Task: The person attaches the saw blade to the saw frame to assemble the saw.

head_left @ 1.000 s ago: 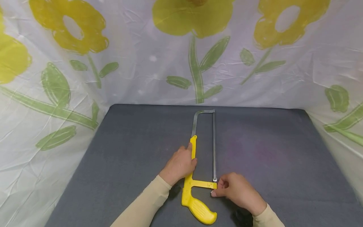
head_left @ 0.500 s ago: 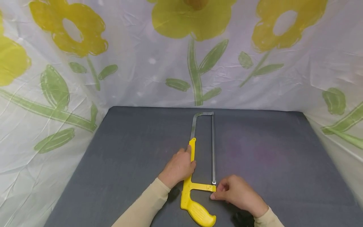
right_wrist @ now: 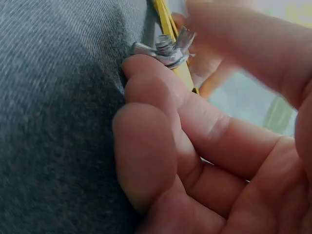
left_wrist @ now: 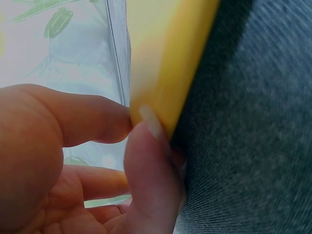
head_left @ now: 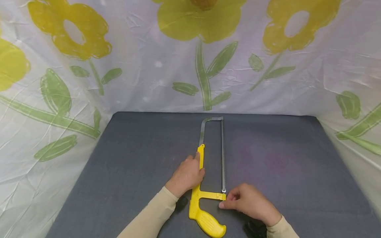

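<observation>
A hacksaw (head_left: 207, 222) with a yellow handle lies on the grey table, its far end pointing away from me. Its metal blade (head_left: 223, 155) runs along the right side. My left hand (head_left: 185, 175) pinches the yellow frame bar (left_wrist: 163, 53) between thumb and fingers, index finger stretched along it. At the near end of the blade, my right hand (head_left: 253, 203) has curled fingers and thumb about a silver wing nut (right_wrist: 170, 56) on a threaded bolt. The right wrist view shows fingertips under one wing and the thumb by the other; the head view hides the nut.
The dark grey cloth-covered table (head_left: 143, 142) extends on both sides of the saw. Behind and beside it hangs a white curtain (head_left: 134, 82) printed with yellow flowers. Black wrist cameras (head_left: 254, 228) sit under the wrists, close to the cloth.
My right thumb has shifted slightly left across the wing nut, covering the bit of metal that showed earlier. The left hand keeps its grip, and the saw stays in place.
</observation>
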Tool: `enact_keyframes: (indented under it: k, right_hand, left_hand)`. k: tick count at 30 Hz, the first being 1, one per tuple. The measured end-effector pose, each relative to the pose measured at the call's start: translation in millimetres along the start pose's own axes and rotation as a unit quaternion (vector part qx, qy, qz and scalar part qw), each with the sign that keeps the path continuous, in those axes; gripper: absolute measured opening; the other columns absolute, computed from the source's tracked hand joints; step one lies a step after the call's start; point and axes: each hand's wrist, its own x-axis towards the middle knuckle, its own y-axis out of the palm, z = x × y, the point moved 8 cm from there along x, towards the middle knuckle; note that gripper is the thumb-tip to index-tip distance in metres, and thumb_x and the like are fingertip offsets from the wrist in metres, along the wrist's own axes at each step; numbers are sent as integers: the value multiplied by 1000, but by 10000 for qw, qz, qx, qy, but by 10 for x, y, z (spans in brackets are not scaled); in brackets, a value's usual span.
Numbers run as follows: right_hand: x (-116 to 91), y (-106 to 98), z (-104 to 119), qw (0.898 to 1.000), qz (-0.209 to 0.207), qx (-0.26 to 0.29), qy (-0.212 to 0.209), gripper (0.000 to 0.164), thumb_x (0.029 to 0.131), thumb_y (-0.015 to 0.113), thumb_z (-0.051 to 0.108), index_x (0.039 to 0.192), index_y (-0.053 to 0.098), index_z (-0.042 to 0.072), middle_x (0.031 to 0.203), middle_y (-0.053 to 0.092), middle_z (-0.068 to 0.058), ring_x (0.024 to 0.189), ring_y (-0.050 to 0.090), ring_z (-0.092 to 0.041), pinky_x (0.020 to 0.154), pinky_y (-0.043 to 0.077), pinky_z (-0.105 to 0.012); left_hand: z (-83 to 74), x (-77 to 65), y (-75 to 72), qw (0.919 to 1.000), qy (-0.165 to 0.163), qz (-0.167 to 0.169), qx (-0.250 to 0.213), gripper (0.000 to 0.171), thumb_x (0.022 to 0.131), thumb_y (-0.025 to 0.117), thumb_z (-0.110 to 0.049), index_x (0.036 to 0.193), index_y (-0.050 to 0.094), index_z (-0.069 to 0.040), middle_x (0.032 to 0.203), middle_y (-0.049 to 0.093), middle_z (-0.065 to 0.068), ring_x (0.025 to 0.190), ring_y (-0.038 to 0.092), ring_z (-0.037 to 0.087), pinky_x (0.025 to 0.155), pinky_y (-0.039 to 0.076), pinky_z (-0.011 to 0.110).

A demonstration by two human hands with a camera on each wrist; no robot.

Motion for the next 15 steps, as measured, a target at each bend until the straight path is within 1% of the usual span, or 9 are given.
enact_keyframes:
  k: [2,7,9,12,15]
  right_hand:
    - [4,-6,6,10000,-3,27,-21,27,86,90,43,75,78,22,65,63,10,58,54,-8,53,41,-25]
    - [12,-33,7,9995,-46,242,-214,17,86,89,21,80,75,16,67,64,7,58,56,-8,54,47,-26]
    - [16,-39,12,9993,-112,177,-303,16,84,89,17,79,73,17,66,62,7,56,54,-7,53,46,-25]
    - [18,-34,19,9994,-171,24,-316,20,81,93,21,77,74,20,64,62,10,55,52,-4,53,41,-23]
    - [13,-21,7,9998,-154,-63,-146,24,80,96,33,74,75,23,62,61,11,56,51,-6,53,37,-23]
  left_hand:
    - [1,0,-6,10000,-24,1,-24,75,105,71,-27,166,38,0,136,64,24,79,60,20,74,61,36]
    - [-11,-3,-27,9999,82,-51,-44,74,105,70,-26,166,38,2,134,64,25,77,60,21,69,58,34]
    - [-12,-5,-32,9999,114,-74,-58,74,105,70,-26,165,39,3,133,64,25,76,59,21,68,57,33]
    - [-8,-7,-23,9999,102,-54,-70,74,105,70,-26,165,39,2,134,64,25,76,59,21,69,58,34]
    - [-3,-3,-12,10000,79,-35,-44,74,105,70,-27,166,38,2,135,64,25,78,60,21,72,60,36]
